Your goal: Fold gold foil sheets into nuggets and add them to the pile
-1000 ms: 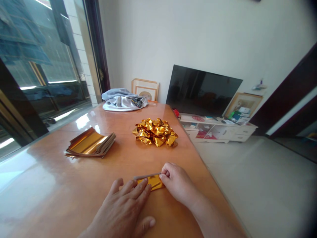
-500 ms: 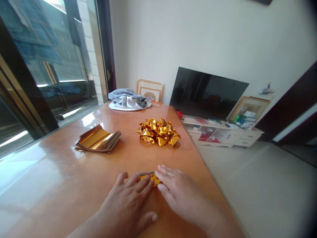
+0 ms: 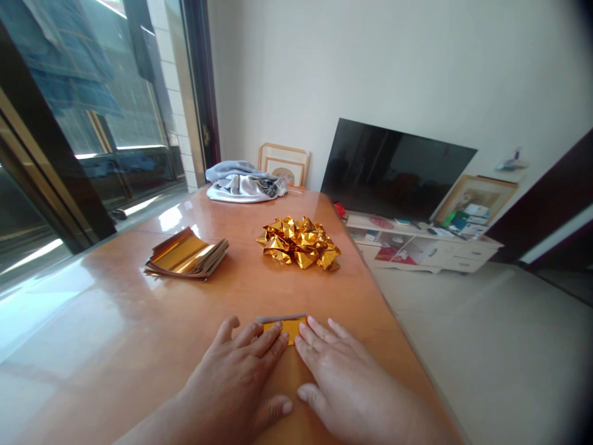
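Wooden table [image 3: 139, 321]: gold foil sheet [image 3: 288, 326] under both hands' fingertips [image 3: 278, 337].

left hand [image 3: 236, 383]: bare, no ring, no sleeve | right hand [image 3: 343, 386]: bare, no ring, short nails

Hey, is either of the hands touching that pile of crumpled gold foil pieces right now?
No, both the left hand and right hand press a small folded gold sheet, apart from the crumpled pile.
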### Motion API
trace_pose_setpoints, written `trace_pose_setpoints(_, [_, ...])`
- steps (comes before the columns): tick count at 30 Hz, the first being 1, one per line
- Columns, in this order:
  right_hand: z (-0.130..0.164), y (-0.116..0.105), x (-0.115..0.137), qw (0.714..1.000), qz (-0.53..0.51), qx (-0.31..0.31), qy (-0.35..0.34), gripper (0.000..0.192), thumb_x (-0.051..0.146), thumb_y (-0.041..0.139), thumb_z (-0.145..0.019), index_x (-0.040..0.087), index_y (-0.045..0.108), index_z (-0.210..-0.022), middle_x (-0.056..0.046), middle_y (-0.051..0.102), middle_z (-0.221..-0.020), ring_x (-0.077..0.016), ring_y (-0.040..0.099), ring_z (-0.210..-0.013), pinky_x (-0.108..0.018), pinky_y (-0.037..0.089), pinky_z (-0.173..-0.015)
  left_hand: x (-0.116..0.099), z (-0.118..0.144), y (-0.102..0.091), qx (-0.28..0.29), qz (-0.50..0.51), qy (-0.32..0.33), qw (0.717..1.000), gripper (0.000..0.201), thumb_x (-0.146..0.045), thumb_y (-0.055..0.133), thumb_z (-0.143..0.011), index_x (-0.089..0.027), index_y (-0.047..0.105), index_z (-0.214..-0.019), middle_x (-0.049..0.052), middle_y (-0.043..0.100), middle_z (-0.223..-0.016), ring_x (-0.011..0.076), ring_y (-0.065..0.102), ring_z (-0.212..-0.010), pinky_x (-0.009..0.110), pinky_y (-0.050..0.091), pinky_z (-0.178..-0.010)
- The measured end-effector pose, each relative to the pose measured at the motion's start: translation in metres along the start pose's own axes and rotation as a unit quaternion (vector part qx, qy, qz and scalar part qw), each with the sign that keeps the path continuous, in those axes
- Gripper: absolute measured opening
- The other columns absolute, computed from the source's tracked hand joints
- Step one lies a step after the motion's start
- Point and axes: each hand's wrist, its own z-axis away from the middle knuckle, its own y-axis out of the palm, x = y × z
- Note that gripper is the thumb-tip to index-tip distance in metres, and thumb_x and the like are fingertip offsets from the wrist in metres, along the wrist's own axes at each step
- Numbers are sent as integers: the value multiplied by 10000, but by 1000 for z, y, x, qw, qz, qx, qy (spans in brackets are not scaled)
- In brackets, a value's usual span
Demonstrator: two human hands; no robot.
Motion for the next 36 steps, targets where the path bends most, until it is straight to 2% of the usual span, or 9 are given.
trace_pose_setpoints(4, [1,-6,-2,1000,13,-11,15,670,459,533,-944,170,436,-1540,-117,297,-1635,-294,192,-1543,-502,50,-1270,0,1,-1,-1,-1,-2,1000,728,-659,511,-904,-271,466,-1518,115,470,-1558,438,421,-1407,732,188,-1138])
trace_pose_setpoints(12, [5,-4,-6,999,38,-29,22,665,476,548,-930,180,470,-1520,-127,348,-1613,-320,212,-1535,-540,67,-1255,2,-3,-3,1,-4,8,1000,706,-746,457,-886,-392,469,-1497,101,473,-1561,442,427,-1394,748,165,-1112])
trace_pose_setpoints(15, [5,-11,-8,997,50,-45,35,610,477,544,-937,152,558,-1453,-155,418,-1572,-329,284,-1509,-543,103,-1248,1,-3,-3,-6,-6,12,1000,748,-781,457,-862,-381,480,-1493,115,495,-1542,447,446,-1371,740,169,-1111])
trace_pose_setpoints(18, [3,-21,-8,992,66,-86,59,461,410,458,-991,136,711,-1262,-176,570,-1453,-310,431,-1431,-527,160,-1237,1,-2,-3,-14,-10,19,1000,761,-788,469,-852,-381,476,-1495,117,501,-1536,442,448,-1367,728,170,-1114])
trace_pose_setpoints(20, [0,-23,-7,990,72,-114,40,424,333,399,-1016,158,745,-1187,-152,644,-1374,-272,503,-1375,-485,205,-1231,0,-2,-3,-17,-15,22,1000,759,-785,481,-848,-385,476,-1493,112,504,-1534,437,448,-1363,721,169,-1113])
trace_pose_setpoints(22, [-3,-20,-4,990,70,-124,-4,416,293,387,-1016,174,721,-1236,-128,647,-1376,-247,512,-1367,-437,251,-1220,-1,-2,-3,-25,-20,25,999,772,-787,497,-837,-379,477,-1492,113,518,-1520,434,452,-1355,708,178,-1110])
trace_pose_setpoints(26, [-6,-6,5,992,73,-85,-53,457,285,389,-999,143,639,-1355,-150,597,-1433,-278,480,-1393,-475,239,-1224,-2,-1,-3,-49,-22,33,998,781,-798,513,-821,-379,488,-1480,102,555,-1482,417,472,-1327,668,215,-1101])
trace_pose_setpoints(30, [-5,-2,8,995,79,-55,-37,458,310,391,-989,120,667,-1301,-181,634,-1375,-300,519,-1347,-518,222,-1216,-3,0,-5,-49,-25,32,998,748,-809,488,-828,-396,521,-1451,95,595,-1433,407,502,-1284,656,225,-1090])
trace_pose_setpoints(36, [-4,-9,8,996,75,-44,-25,420,300,410,-969,158,696,-1241,-153,668,-1332,-284,567,-1282,-528,173,-1217,-2,3,-4,-59,-40,43,997,750,-793,475,-851,-360,514,-1462,114,580,-1448,394,508,-1286,631,233,-1098])
